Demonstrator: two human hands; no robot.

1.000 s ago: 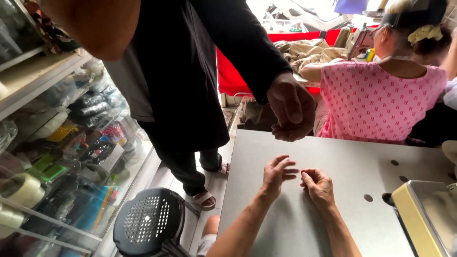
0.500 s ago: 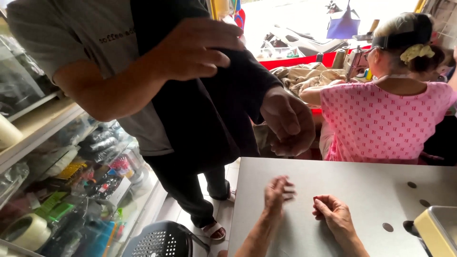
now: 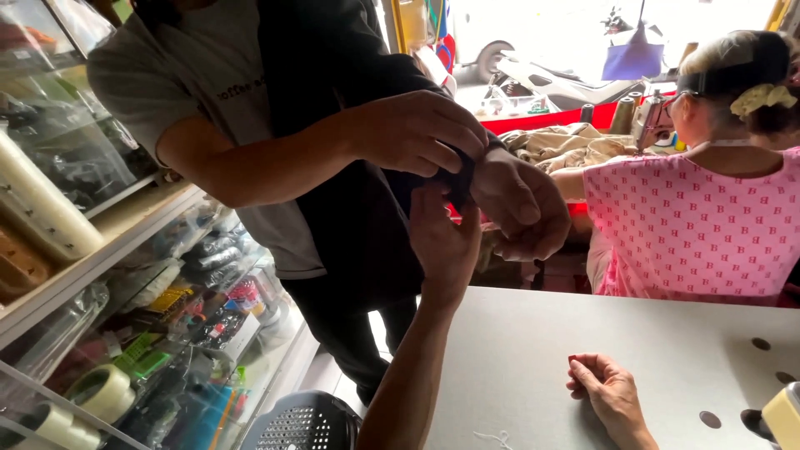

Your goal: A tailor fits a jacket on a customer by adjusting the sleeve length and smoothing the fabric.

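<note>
My left hand (image 3: 442,242) is raised off the grey table (image 3: 533,367) and grips the black sleeve cuff (image 3: 460,179) of a person standing across from me. That person's one hand (image 3: 417,133) pulls at the same sleeve, and their sleeved hand (image 3: 525,208) hangs loosely curled beside mine. My right hand (image 3: 608,392) rests on the tabletop with its fingers pinched together; a small red bit (image 3: 572,360) shows at the fingertips. A short white thread (image 3: 496,437) lies on the table near the front edge.
A glass display case (image 3: 125,333) with tape rolls and packets fills the left side. A black perforated stool (image 3: 304,425) stands below the table's corner. A person in a pink top (image 3: 692,225) sits at a sewing machine behind. A cream machine edge (image 3: 783,417) sits at right.
My left hand has lifted off the table and taken hold of the standing person's black cuff. Their other hand has come down onto that sleeve. My right hand stays on the table.
</note>
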